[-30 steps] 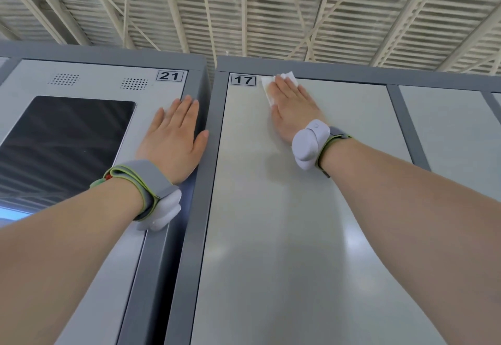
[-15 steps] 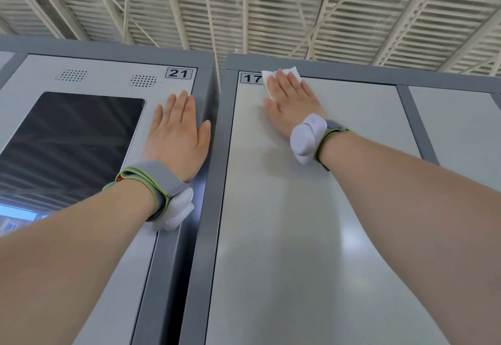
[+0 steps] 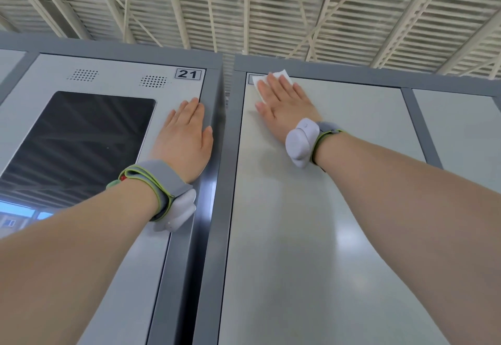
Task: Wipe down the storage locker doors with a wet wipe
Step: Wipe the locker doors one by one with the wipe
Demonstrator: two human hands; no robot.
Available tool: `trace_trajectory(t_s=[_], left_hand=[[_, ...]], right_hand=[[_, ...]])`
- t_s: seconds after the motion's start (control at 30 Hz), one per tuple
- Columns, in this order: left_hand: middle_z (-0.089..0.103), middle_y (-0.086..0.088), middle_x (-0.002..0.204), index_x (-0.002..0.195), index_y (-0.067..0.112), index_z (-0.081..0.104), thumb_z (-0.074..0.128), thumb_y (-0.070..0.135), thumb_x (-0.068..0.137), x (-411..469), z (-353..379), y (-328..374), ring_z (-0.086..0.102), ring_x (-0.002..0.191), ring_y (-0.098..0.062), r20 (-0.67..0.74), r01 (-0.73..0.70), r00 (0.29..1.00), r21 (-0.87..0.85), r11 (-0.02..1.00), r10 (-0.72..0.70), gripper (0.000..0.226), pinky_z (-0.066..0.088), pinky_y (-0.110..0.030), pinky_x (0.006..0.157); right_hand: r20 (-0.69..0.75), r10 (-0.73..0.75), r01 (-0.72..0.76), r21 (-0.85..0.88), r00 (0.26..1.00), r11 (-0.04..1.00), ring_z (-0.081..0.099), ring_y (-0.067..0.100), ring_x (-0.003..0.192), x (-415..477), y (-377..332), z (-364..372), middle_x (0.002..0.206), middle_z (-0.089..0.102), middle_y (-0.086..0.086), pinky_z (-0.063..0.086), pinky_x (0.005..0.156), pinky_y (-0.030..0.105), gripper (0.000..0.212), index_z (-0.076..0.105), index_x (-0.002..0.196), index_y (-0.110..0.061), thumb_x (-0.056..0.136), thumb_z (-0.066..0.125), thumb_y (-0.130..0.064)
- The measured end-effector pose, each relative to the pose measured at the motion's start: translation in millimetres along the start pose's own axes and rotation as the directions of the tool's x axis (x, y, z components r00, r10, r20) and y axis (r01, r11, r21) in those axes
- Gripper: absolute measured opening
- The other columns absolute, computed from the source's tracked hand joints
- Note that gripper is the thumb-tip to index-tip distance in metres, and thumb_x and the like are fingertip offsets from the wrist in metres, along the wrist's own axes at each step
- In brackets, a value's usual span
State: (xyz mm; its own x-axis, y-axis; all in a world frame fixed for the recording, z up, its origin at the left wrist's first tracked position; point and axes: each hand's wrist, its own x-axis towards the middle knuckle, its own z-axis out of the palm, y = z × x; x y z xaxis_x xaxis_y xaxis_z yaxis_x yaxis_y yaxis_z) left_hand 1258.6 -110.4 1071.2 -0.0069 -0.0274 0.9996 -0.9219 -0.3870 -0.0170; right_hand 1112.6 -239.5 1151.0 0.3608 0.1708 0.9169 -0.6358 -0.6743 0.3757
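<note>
The right hand (image 3: 286,108), fingers straight, pressed a white wet wipe (image 3: 282,76) onto the pale locker door (image 3: 311,236) at its eleven o'clock corner. The left hand (image 3: 184,138) lay flat, grasping nothing, on panel 21 (image 3: 119,73).

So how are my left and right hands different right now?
The left hand rests bare on the panel labelled 21; the right hand presses a wet wipe against the neighbouring locker door. The right hand reaches higher, to the door's top corner. Both lie flat with straight fingers.
</note>
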Motion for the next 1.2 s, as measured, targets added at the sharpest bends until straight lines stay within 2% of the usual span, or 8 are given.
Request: trace_trajectory(t_s=[0.17,0.37,0.47,0.53,0.67,0.77,0.97,1.2], left_hand=[[0.012,-0.011,0.158,0.148,0.001,0.018,0.032,0.017,0.101,-4.7,-0.4,-6.3,0.008,0.146,-0.023,0.013,-0.056,0.998,0.014,0.998,0.056,0.052,0.000,-0.028,0.116],[0.014,-0.010,0.157,0.148,0.003,0.019,0.030,0.020,0.102,-9.1,-1.5,-13.4,0.010,0.146,-0.023,0.016,-0.097,0.995,0.028,0.995,0.096,0.051,-0.001,-0.027,0.115],[0.016,-0.011,0.157,0.147,0.002,0.021,0.025,0.025,0.099,-13.6,-2.5,-12.8,0.012,0.145,-0.024,0.002,-0.107,0.994,0.028,0.994,0.107,0.054,0.000,-0.027,0.115],[0.013,-0.010,0.158,0.148,0.003,0.018,0.028,0.020,0.101,-15.6,-1.3,-12.2,0.009,0.146,-0.023,0.012,-0.099,0.995,0.036,0.994,0.099,0.051,-0.002,-0.027,0.115],[0.012,-0.009,0.158,0.149,0.003,0.016,0.030,0.019,0.101,-17.4,-0.4,-12.0,0.007,0.146,-0.022,-0.005,-0.107,0.994,0.044,0.993,0.107,0.052,-0.003,-0.027,0.115],[0.012,-0.008,0.158,0.149,0.004,0.017,0.031,0.019,0.101,-17.4,0.0,-13.4,0.008,0.146,-0.021,-0.012,-0.109,0.994,0.033,0.993,0.110,0.052,-0.003,-0.026,0.115],[0.014,-0.009,0.157,0.148,0.003,0.019,0.032,0.017,0.101,-16.8,1.2,-15.8,0.010,0.146,-0.021,-0.027,-0.128,0.991,0.028,0.991,0.129,0.051,-0.003,-0.026,0.115],[0.015,-0.011,0.157,0.148,0.002,0.020,0.033,0.017,0.100,-17.7,1.2,-12.2,0.010,0.146,-0.023,-0.023,-0.116,0.993,0.050,0.992,0.117,0.052,0.000,-0.029,0.116]], right_hand=[[0.032,-0.022,0.022,0.002,0.999,1.000,-0.008,0.020,0.146,8.7,-5.8,0.0,0.159,-0.005,-0.001,-0.007,0.117,0.032,0.050,0.000,0.151,-0.028,0.103,0.009,-0.036],[0.036,-0.209,0.210,-0.039,0.977,0.977,-0.004,0.016,0.146,-11.2,-15.9,-2.1,0.159,-0.001,-0.006,-0.004,0.117,0.031,0.052,0.001,0.151,-0.021,0.103,0.011,-0.036],[0.069,-0.281,0.282,-0.004,0.957,0.959,-0.005,0.013,0.146,-26.4,-15.1,-1.3,0.159,-0.002,-0.006,-0.006,0.117,0.029,0.058,-0.004,0.151,-0.021,0.100,0.008,-0.047],[0.053,-0.256,0.255,0.015,0.965,0.967,-0.004,0.013,0.146,-27.3,-11.5,-0.7,0.159,0.000,-0.004,-0.005,0.117,0.029,0.066,-0.006,0.151,-0.018,0.097,0.006,-0.054],[0.009,-0.050,0.050,0.019,0.999,0.999,-0.004,0.014,0.146,-4.2,-14.7,1.2,0.159,0.001,0.001,-0.003,0.118,0.032,0.065,0.003,0.151,-0.014,0.099,0.013,-0.051],[0.016,-0.021,0.020,0.041,1.000,0.999,-0.005,0.015,0.146,8.5,-23.3,-0.4,0.159,-0.001,0.000,-0.004,0.118,0.033,0.062,0.005,0.151,-0.016,0.100,0.013,-0.050],[0.042,-0.237,0.238,-0.031,0.971,0.971,-0.003,0.016,0.146,-11.1,-21.8,-1.6,0.159,0.001,-0.004,-0.004,0.117,0.030,0.058,0.002,0.151,-0.019,0.101,0.014,-0.045],[0.090,-0.334,0.339,-0.044,0.938,0.940,-0.006,0.015,0.146,-43.4,-22.1,-3.1,0.159,-0.003,-0.006,-0.008,0.116,0.030,0.066,-0.001,0.151,-0.022,0.092,0.006,-0.052]])
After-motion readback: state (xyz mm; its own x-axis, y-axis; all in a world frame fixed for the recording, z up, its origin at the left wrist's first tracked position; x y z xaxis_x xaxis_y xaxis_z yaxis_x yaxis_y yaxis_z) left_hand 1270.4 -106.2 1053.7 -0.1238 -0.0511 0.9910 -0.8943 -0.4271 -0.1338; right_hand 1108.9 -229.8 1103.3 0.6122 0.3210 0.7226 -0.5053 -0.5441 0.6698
